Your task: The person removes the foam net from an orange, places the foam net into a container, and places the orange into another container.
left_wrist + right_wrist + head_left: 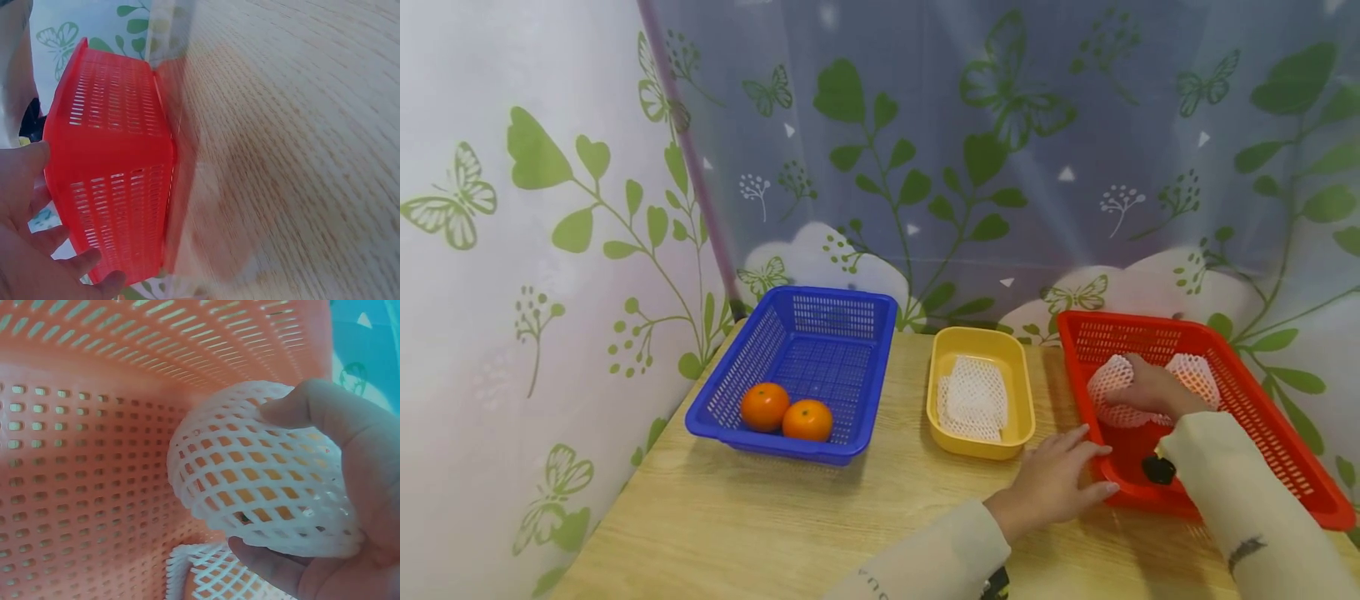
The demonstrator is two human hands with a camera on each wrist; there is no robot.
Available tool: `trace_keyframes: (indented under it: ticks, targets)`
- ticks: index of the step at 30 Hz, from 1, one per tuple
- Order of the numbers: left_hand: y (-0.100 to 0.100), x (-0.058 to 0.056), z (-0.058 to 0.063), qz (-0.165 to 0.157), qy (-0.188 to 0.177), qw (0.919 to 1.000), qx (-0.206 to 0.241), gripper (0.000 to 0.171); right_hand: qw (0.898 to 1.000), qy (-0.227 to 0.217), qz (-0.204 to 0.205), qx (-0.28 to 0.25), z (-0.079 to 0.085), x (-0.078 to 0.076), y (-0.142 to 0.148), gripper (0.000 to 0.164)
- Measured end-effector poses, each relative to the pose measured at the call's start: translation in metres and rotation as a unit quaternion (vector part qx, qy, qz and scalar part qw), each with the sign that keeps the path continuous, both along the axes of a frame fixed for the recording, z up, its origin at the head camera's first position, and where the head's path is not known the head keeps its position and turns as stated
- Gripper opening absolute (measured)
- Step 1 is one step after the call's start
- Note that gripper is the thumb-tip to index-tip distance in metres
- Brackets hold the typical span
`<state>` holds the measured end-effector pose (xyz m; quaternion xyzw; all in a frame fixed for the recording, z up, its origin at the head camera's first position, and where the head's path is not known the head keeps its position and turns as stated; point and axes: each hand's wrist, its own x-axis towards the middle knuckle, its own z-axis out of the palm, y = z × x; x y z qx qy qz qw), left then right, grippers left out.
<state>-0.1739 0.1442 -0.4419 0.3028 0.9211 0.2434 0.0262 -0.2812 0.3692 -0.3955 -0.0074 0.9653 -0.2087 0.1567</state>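
Observation:
In the right wrist view my right hand grips an orange in a white foam net, thumb on top and fingers beneath. This happens inside the red basket, at the right of the head view. Another netted orange lies below it, partly out of frame. My left hand is at the basket's near left corner, its fingers spread and fairly straight against the rim. From the left wrist view, the same fingers touch the basket's outside.
A yellow tub stands left of the red basket, with flattened white foam nets in it. Farther left, a blue basket holds two bare oranges near its front. A patterned curtain hangs behind the wooden table.

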Motion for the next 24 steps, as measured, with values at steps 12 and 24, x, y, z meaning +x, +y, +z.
trace_keyframes:
  ticks: [12,24]
  targets:
    - [-0.002,0.0,-0.001,-0.026,0.01,0.9996,0.009,0.05,0.997,0.074,0.018,0.019,0.01,0.013,0.002,0.103]
    - [-0.008,-0.003,-0.004,-0.048,0.001,0.9988,0.014,0.05,0.987,0.15,0.05,-0.009,0.017,0.035,-0.002,0.089]
